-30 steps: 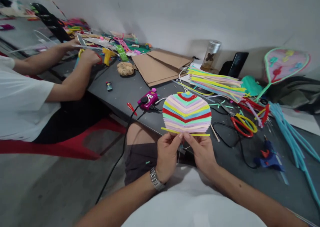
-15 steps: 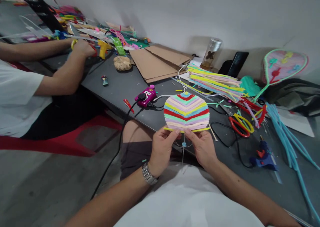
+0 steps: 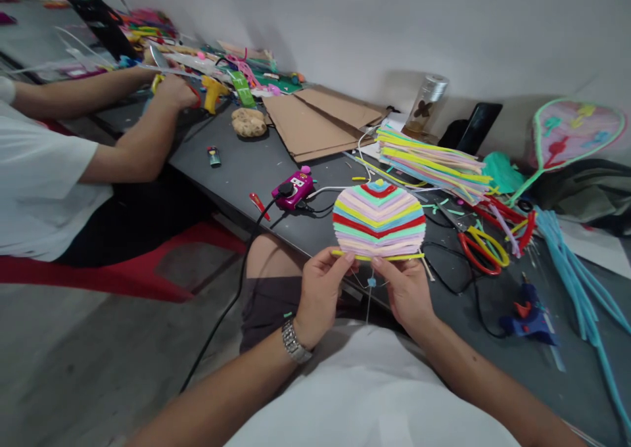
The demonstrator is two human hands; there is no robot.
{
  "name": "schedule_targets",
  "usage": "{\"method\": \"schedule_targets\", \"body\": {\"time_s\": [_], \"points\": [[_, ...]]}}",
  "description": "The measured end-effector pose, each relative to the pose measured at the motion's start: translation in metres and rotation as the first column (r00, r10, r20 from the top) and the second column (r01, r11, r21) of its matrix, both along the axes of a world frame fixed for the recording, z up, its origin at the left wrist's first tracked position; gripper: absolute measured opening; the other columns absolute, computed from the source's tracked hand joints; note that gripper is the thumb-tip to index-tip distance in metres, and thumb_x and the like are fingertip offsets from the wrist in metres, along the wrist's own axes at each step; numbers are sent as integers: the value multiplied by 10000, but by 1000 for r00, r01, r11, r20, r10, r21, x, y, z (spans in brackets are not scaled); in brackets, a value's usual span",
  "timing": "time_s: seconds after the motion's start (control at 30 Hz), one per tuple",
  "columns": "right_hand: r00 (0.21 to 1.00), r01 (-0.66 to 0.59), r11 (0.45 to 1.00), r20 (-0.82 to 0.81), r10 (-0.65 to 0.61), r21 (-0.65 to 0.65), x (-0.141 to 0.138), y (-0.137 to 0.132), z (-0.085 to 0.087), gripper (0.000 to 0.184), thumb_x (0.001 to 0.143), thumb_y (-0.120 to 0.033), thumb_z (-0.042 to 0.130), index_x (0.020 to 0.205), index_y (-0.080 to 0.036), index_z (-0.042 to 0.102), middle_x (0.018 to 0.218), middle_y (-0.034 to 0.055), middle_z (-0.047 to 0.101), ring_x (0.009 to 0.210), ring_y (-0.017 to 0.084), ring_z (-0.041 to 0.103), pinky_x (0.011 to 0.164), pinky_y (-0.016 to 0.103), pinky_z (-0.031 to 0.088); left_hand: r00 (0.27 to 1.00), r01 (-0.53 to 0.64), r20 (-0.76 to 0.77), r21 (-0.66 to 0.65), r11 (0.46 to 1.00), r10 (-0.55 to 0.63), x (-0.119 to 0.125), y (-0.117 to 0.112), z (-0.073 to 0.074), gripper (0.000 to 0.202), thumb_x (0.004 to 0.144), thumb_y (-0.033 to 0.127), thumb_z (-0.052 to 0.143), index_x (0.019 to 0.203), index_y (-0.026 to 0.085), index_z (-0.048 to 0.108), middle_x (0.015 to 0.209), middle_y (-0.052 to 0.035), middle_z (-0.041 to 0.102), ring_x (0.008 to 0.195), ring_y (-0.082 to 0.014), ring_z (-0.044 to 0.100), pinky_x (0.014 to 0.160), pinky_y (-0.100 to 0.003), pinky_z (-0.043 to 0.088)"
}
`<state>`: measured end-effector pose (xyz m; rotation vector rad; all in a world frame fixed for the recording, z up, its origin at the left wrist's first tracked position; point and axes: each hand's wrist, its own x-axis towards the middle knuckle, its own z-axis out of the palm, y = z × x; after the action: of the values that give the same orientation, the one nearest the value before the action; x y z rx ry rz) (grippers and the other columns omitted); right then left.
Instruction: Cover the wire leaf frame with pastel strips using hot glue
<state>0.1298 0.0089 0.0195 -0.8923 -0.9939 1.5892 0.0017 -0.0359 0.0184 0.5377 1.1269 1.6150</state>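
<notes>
A round fan (image 3: 378, 220) covered in striped pipe cleaners, in red, yellow, mint, lilac and blue rows forming a V, is held upright in front of me. My left hand (image 3: 323, 289) pinches its lower left edge between thumb and fingers. At the lower right edge, my right hand (image 3: 407, 289) grips it the same way. A yellow pipe cleaner (image 3: 411, 257) lies straight across the bottom edge, under both thumbs. Below it hang bare wires with a small blue knot (image 3: 371, 282) and a thin stem. The fan's back is hidden.
Scissors (image 3: 480, 250) and a blue glue gun (image 3: 530, 319) lie at right, near blue pipe cleaners (image 3: 574, 269). Behind are a pipe-cleaner bundle (image 3: 428, 161) and cardboard (image 3: 315, 125). A purple power socket (image 3: 294, 189) trails a black cord. At left, a co-worker's hand (image 3: 175, 93) holds scissors.
The whole view has shifted slightly, so things sit a little farther right. Both hands keep their pinch on the fan and the yellow strip; little else differs.
</notes>
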Motion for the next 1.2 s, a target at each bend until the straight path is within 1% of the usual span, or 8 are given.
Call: {"method": "schedule_targets", "body": {"time_s": [0.17,0.4,0.63,0.73,0.83,0.97,1.03,1.2], "points": [[999,39,999,-8,-40,-20,3,0,-2,168,702,-266,882,837,-234,788,798,-20,750,745,164,664,836,345,574,999,-23,45,-56,998,25,-7,-3,-10,306,744,416,878,806,158,725,712,6,693,656,-99,599,658,-205,499],[1000,27,999,-10,-28,-24,5,1,1,156,696,-248,850,676,-216,698,620,-56,626,647,137,579,767,316,540,956,138,269,-55,989,-118,-6,-4,1,372,704,429,924,803,149,701,740,-2,674,698,-101,602,674,-213,497],[999,6,1000,-34,-7,-18,4,0,1,162,717,-247,844,853,-229,759,823,-16,760,739,167,666,788,331,570,895,236,392,-19,971,-210,-9,1,0,369,739,431,906,789,147,676,733,11,627,695,-102,591,666,-220,514],[999,8,1000,-40,-8,-3,5,-1,-2,191,728,-252,860,901,-239,781,871,-9,785,778,177,699,798,328,585,879,243,428,-22,970,-210,-9,4,-1,372,737,427,901,773,150,655,722,18,617,683,-97,595,656,-216,517],[1000,-21,1000,-19,22,23,6,-2,-8,224,772,-274,847,989,-241,800,933,11,808,888,210,735,911,373,588,908,173,396,-53,984,-138,-5,6,-1,383,722,416,905,799,157,634,715,24,634,662,-88,603,638,-203,510],[999,0,997,42,-3,75,5,-4,-11,259,806,-298,827,1053,-221,813,1034,47,819,1045,254,741,1061,445,542,951,-22,305,-87,996,47,3,8,-2,457,659,376,938,905,196,597,687,43,672,607,-94,622,593,-196,490],[998,33,994,51,-38,101,3,-5,-8,261,793,-310,835,1036,-216,821,1053,60,820,1039,272,750,1062,472,549,964,-69,249,-95,993,91,7,10,-1,464,660,380,932,946,197,616,698,34,698,586,-95,624,580,-199,488],[989,67,986,124,-86,151,2,-7,2,217,790,-336,830,963,-204,837,1034,77,825,1030,290,760,1024,478,582,991,-93,88,-107,990,103,10,12,0,405,700,429,895,934,136,742,741,-14,737,588,-92,621,595,-217,512]]}}
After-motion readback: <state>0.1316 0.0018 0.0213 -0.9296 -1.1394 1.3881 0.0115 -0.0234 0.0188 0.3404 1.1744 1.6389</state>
